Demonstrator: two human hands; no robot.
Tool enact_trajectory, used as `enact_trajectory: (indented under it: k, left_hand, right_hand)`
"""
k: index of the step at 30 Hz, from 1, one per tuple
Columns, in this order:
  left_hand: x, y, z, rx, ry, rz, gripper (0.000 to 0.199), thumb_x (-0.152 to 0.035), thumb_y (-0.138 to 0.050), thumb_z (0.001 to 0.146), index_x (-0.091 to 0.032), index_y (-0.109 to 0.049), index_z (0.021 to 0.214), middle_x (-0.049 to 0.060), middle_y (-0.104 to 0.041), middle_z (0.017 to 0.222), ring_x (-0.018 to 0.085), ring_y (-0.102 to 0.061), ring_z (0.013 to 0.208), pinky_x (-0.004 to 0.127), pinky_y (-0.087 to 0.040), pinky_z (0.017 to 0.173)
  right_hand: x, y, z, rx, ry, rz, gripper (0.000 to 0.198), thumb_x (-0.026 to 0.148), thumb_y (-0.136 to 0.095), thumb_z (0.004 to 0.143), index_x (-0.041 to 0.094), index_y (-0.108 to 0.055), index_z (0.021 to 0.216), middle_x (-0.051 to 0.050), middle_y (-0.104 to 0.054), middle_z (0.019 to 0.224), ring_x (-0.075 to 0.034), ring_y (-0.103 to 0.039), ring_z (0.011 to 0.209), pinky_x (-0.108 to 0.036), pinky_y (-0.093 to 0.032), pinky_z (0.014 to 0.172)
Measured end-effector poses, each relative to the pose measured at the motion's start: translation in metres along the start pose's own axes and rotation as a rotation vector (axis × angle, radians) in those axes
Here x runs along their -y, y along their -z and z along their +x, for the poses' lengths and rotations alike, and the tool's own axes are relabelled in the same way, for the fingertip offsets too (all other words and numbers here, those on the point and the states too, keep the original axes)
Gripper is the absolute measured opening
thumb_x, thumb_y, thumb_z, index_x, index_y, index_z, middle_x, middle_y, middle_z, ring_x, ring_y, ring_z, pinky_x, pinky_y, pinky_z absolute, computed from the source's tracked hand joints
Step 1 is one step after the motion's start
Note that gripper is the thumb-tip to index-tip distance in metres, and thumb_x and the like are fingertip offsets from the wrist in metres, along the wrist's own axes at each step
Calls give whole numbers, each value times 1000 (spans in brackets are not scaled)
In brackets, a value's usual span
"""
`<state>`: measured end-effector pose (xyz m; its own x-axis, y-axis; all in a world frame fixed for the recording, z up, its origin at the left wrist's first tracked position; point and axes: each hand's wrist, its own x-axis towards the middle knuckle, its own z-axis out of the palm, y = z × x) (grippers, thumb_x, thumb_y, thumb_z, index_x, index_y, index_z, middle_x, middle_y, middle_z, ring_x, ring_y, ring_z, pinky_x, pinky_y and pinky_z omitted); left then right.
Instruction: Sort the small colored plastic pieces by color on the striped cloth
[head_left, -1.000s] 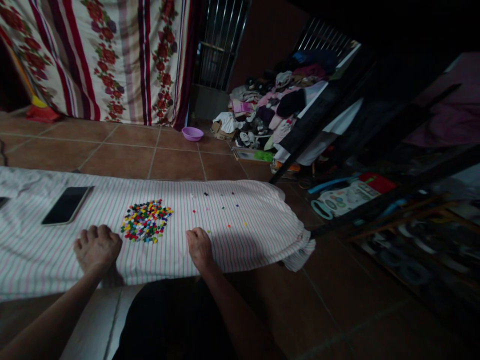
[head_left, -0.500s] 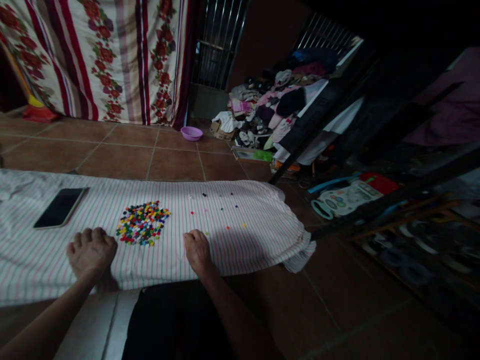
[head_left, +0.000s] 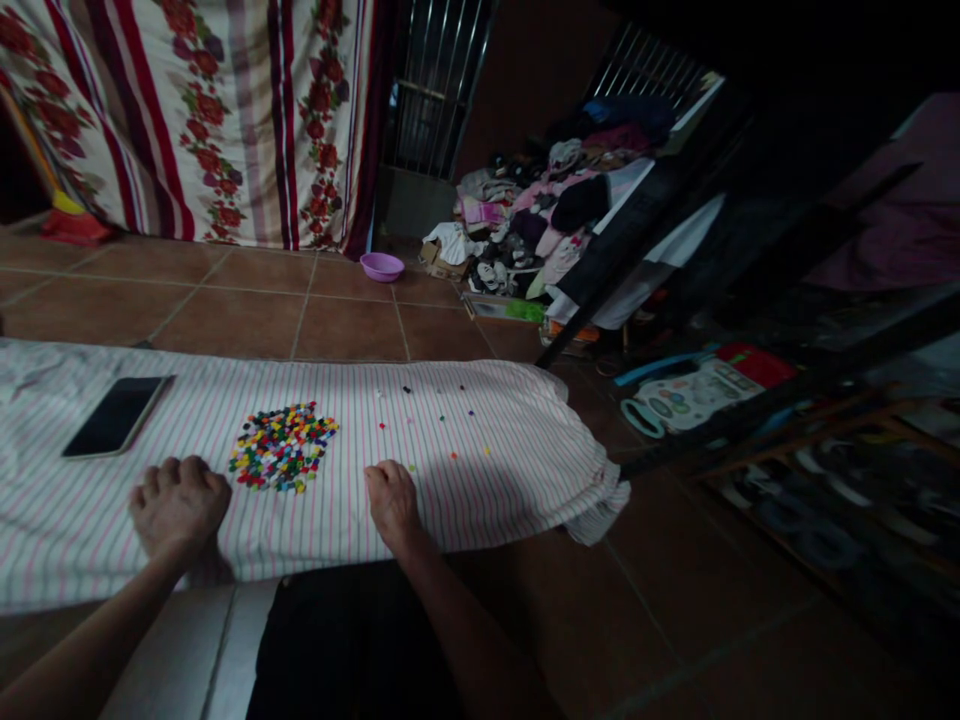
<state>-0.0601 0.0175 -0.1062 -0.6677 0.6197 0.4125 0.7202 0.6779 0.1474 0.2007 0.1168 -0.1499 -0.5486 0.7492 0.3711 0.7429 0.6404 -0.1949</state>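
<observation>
A pile of small multicoloured beads point(head_left: 283, 448) lies on a striped cloth point(head_left: 337, 535). My left hand point(head_left: 180, 503) rests on the cloth just left of the pile, its fingers curled in a loose fist. On the other side of the pile, my right hand point(head_left: 393, 500) also rests closed, thumb side toward the beads. Nothing shows in either hand, though the palms are hidden. Several single beads are spread out beyond my right hand, among them a red bead point(head_left: 382, 426), an orange bead point(head_left: 454, 456), a yellow bead point(head_left: 487, 451) and a green bead point(head_left: 412, 468).
A smartphone point(head_left: 118, 417) lies on the cloth at the left, beyond my left hand. Past the cloth, a purple basin point(head_left: 382, 267) sits on the tiled floor point(head_left: 232, 310). A heap of clothes point(head_left: 525, 215) stands behind, and a dark post point(head_left: 600, 300) slants at the right.
</observation>
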Motion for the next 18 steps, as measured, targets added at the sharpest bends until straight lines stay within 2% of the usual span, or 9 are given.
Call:
enact_trajectory:
  k: [8, 14, 18]
  left_hand:
    - [3, -3, 1, 19, 9, -25, 29, -28, -36, 85, -17, -61, 98, 16, -61, 105, 33, -50, 111, 48, -37, 90]
    - [2, 1, 0, 12, -3, -19, 33, -29, -32, 89, -14, -61, 98, 19, -60, 104, 33, -50, 113, 48, -37, 91]
    - [0, 10, 0, 113, 16, -112, 38, -30, -31, 90, -11, -59, 107, 22, -56, 118, 34, -46, 121, 51, -35, 98]
  right_hand:
    - [1, -2, 0, -8, -26, 5, 17, 15, -52, 95, 21, -66, 91, -4, -62, 87, -17, -54, 87, -28, -41, 78]
    - [0, -4, -1, -24, -38, 24, 17, 13, -52, 94, 22, -67, 92, -3, -61, 87, -17, -54, 86, -27, -42, 77]
    - [0, -6, -1, -67, -37, 43, 15, 13, -55, 92, 21, -67, 92, -4, -61, 88, -17, -53, 87, -27, -42, 78]
